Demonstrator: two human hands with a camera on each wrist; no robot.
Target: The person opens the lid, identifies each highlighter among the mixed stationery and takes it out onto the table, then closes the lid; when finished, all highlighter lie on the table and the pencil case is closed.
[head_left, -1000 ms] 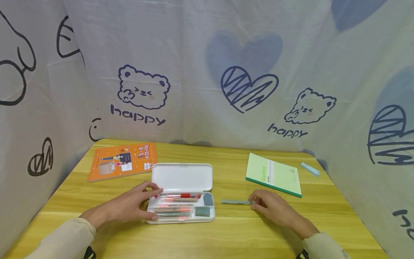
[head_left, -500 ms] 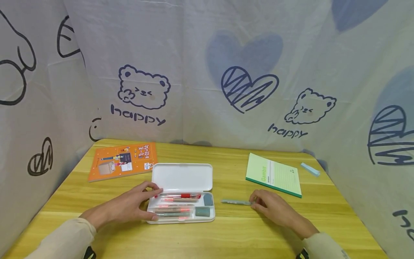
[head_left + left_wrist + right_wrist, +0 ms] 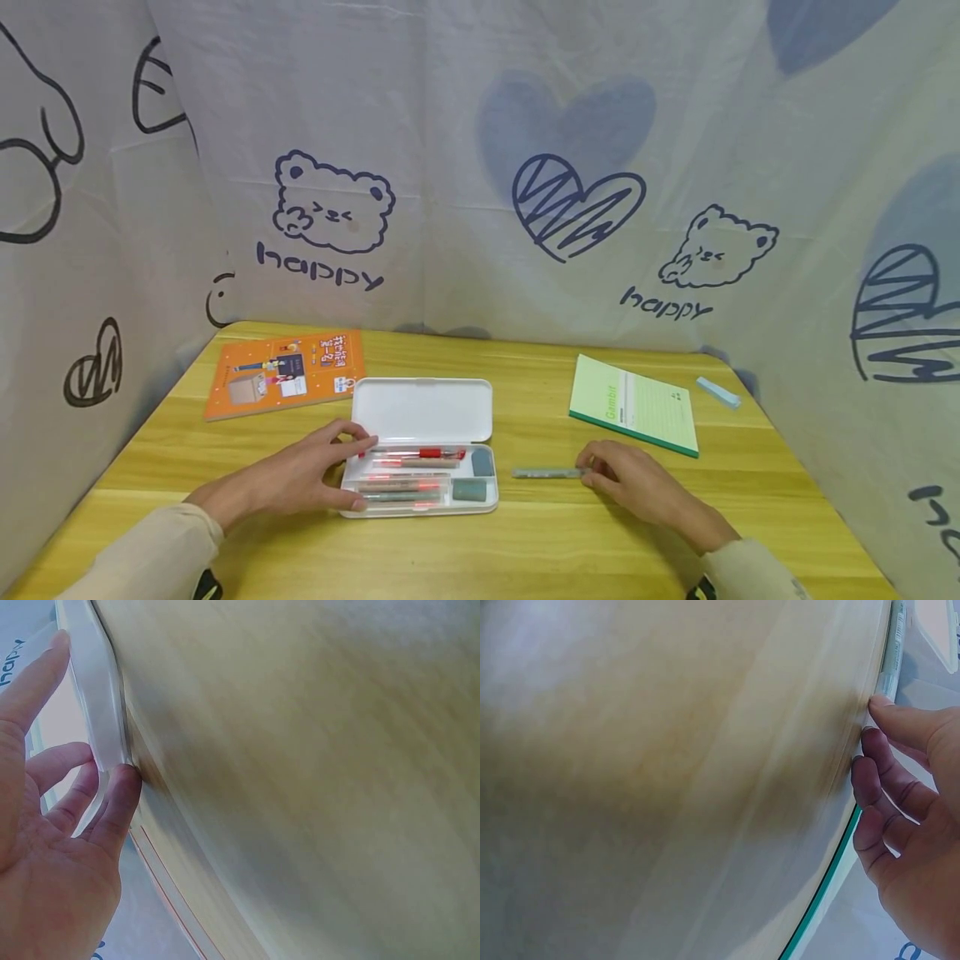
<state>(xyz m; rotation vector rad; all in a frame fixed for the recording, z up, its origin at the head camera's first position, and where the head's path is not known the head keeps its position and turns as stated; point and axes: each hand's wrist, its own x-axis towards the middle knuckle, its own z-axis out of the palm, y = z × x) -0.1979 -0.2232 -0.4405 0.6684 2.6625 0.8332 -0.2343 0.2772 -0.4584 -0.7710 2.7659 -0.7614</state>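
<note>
While my left hand (image 3: 300,473) grips the open case (image 3: 422,410)'s left end | my right hand (image 3: 633,482) pinches 1 pen (image 3: 543,472) by its right end | pen's right of the case, notebook (image 3: 633,404) beyond!

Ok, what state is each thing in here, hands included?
Pencil case: open
Red pen: lying inside the case
Grey-green pen: outside the case, one end held
Orange book: closed, flat
Notebook: closed, flat
Light blue bar: lying flat, untouched
Left hand: gripping the case's left end
Right hand: pinching the grey-green pen
</note>
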